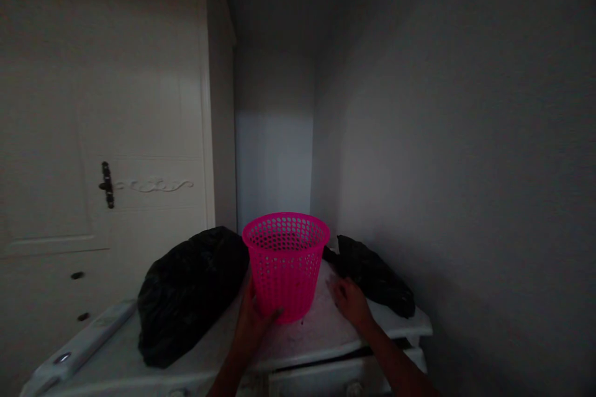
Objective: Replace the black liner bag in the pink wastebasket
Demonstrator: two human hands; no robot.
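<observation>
A bright pink plastic wastebasket [286,279] with a perforated wall stands upright on a white dresser top [326,335]. My left hand [251,322] grips its lower left side, thumb across the front near the base and fingers partly hidden behind it. To the right of the basket, my right hand [350,303] is over the dresser top with loosely bent fingers apart, and I see nothing held in it. Just beyond that hand lies a smaller black plastic bag [375,273]. A large, full black plastic bag [193,294] rests left of the basket.
A long white object [88,338] lies along the dresser's left end. Below the top, a drawer front [321,378] shows a dark gap above it. A white wardrobe [153,105] with a dark handle stands at the left; a grey wall [442,167] borders the right.
</observation>
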